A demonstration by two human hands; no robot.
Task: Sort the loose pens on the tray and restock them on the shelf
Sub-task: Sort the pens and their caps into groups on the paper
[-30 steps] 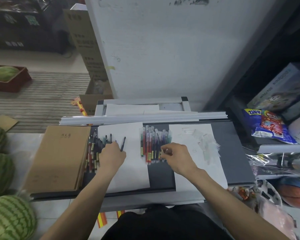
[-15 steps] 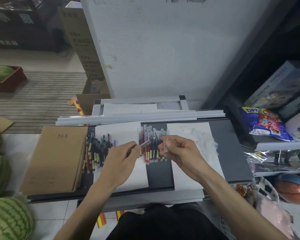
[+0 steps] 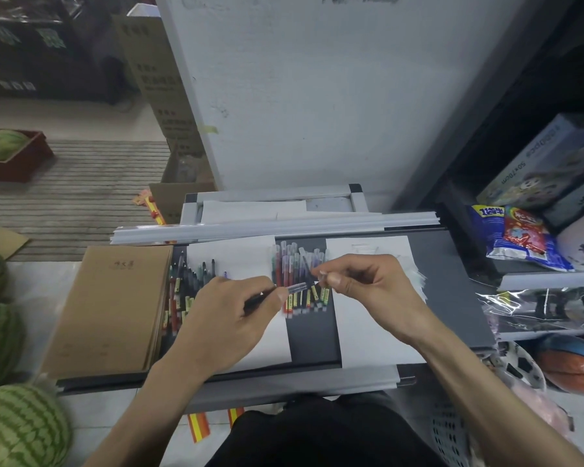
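Pen (image 3: 299, 286) | left hand (image 3: 230, 318) and right hand (image 3: 368, 288) pinch it | box (image 3: 547, 163) reads 50x70cm

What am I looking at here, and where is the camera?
There is no machine here: a person works with bare hands, and the one camera sits on their head, looking forward and down, so the arms enter from below. Before them lies a dark grey tray with white paper sheets on it. At its left is a stack of brown notebooks, beside that a loose pile of dark pens, and in the middle a neater row of capped pens. The left hand grips the dark barrel of one pen while the right hand pinches its clear end. Whether a cap is going on or off cannot be told.
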